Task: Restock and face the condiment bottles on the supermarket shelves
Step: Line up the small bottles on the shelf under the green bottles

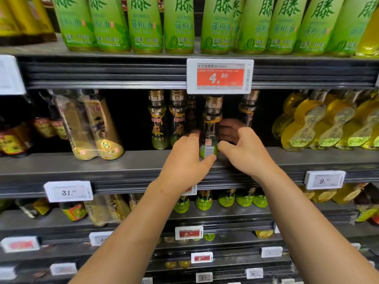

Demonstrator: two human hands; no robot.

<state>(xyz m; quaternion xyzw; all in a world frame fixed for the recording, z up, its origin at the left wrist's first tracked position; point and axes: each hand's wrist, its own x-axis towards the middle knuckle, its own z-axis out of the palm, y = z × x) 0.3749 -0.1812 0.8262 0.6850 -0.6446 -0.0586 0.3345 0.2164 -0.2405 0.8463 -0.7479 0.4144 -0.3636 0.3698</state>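
The upright bottle (211, 124), back label outward, sits between both grips, left hand (184, 160) and right hand (246, 152) each clasping a side.

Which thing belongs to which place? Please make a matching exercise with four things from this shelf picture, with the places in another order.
Things
1. dark bottle
2. red price tag
3. green-label bottles
4. yellow oil bottles

Places
a. on the top shelf
b. at the right end of the middle shelf
c. gripped between left hand and right hand, at the middle shelf's front
d. on the rail under the top shelf

Pairs: 1-c, 2-d, 3-a, 4-b
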